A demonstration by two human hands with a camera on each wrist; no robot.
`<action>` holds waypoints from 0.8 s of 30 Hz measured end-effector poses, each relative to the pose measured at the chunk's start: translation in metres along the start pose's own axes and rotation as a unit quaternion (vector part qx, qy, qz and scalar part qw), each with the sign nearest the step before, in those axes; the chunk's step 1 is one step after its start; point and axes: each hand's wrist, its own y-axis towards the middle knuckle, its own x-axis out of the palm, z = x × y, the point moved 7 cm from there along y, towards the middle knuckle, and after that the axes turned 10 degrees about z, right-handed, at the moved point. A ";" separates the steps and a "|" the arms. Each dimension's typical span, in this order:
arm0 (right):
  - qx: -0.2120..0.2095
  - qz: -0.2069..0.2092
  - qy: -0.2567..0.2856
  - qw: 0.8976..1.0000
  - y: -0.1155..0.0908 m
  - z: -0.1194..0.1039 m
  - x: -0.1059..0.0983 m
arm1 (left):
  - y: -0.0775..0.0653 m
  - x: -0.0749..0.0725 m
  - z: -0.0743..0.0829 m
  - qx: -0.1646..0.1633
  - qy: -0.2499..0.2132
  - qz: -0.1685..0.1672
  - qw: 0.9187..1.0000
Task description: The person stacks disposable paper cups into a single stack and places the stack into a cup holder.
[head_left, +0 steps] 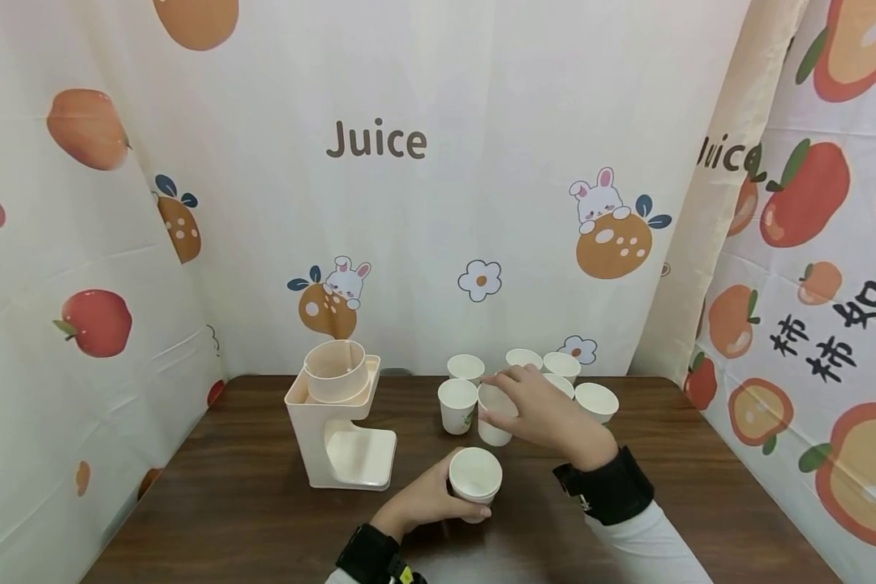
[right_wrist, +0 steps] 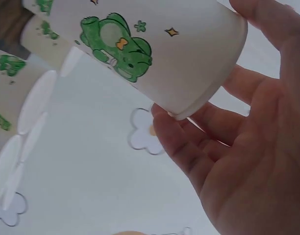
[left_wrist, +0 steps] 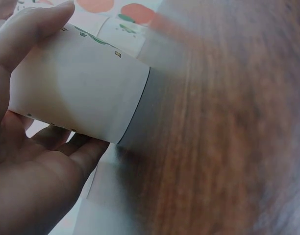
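Note:
In the head view, my left hand grips a white paper cup near the table's front, mouth facing up. The left wrist view shows its thumb and fingers around the side of that cup; whether the base touches the table I cannot tell. Farther back, my right hand holds another paper cup from above by its rim. Close up in the right wrist view, this cup bears a green bear print, with the fingertips at the rim. A paper cup stands just left of it.
Several more paper cups, among them one at the right and one at the back, stand around the right hand. A cream juicer-like machine with a round top container is at the left of the brown wooden table. Fruit-printed curtains surround it.

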 end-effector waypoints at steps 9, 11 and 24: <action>-0.023 0.023 -0.003 0.999 -0.003 -0.017 -0.021 | 0.000 0.000 0.001 0.005 -0.005 -0.006 1.000; -0.035 0.033 -0.002 0.999 -0.004 -0.022 -0.025 | 0.000 0.000 0.001 0.006 -0.005 -0.007 1.000; -0.043 0.002 0.019 0.999 -0.013 -0.043 -0.027 | 0.002 0.001 0.001 0.009 -0.007 -0.024 1.000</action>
